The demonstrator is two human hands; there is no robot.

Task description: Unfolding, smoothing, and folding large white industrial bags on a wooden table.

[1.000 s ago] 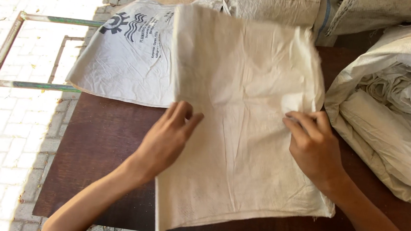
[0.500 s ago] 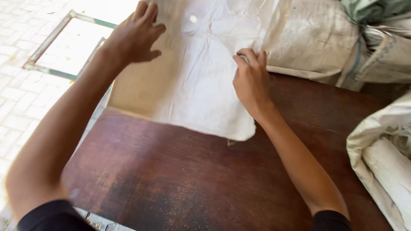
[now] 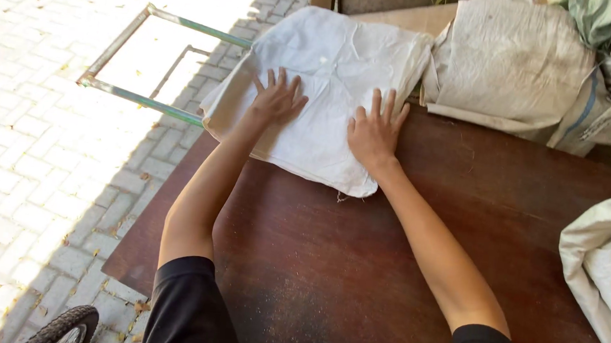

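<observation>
A folded white woven sack [image 3: 330, 73] lies at the far left part of a dark brown wooden table [image 3: 356, 268]. My left hand [image 3: 277, 99] rests flat on the sack's left half, fingers spread. My right hand [image 3: 374, 132] presses flat on the sack's near right part, fingers apart. Neither hand grips anything. The sack's near corner shows a few loose threads.
A heap of greyish filled sacks [image 3: 535, 62] stands at the back right. More white sacks [image 3: 607, 264] lie at the table's right edge. A metal frame [image 3: 149, 53] sits on the paved ground to the left. A black wheel [image 3: 65, 327] shows at bottom left.
The sack has gone from close in front of me to the far left of the table. Both hands followed it and now lie flat on it, fingers spread.
</observation>
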